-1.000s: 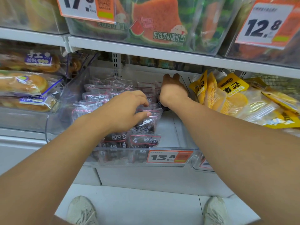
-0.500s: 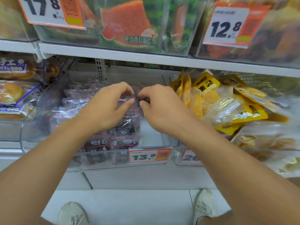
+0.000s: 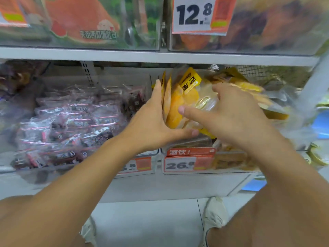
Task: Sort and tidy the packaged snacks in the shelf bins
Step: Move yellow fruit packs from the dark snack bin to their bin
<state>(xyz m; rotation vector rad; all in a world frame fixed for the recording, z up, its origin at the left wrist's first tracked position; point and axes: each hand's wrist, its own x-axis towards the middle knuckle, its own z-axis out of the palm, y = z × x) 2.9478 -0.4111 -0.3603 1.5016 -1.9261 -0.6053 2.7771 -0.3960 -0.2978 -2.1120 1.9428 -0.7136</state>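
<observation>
Yellow snack packets [image 3: 179, 102] stand and lean in the clear bin [image 3: 231, 166] on the right of the middle shelf. My left hand [image 3: 156, 120] lies flat against the left side of the upright yellow packets, fingers straight, thumb under them. My right hand [image 3: 229, 111] rests on top of the packets with fingers spread and thumb pointing left. Several dark snack packets with pink print [image 3: 74, 122] fill the clear bin [image 3: 17, 171] to the left, untouched by either hand.
Price tags read 26.8 [image 3: 179, 164] on the yellow bin and 12.8 [image 3: 194, 14] on the shelf above. Watermelon-print packs [image 3: 80, 20] sit in an upper bin. The white shelf edge [image 3: 160, 57] runs close overhead. My shoes [image 3: 215, 213] stand on pale floor.
Both hands left the dark packets in the left bin and moved right onto the yellow packets. The view shifted right and closer.
</observation>
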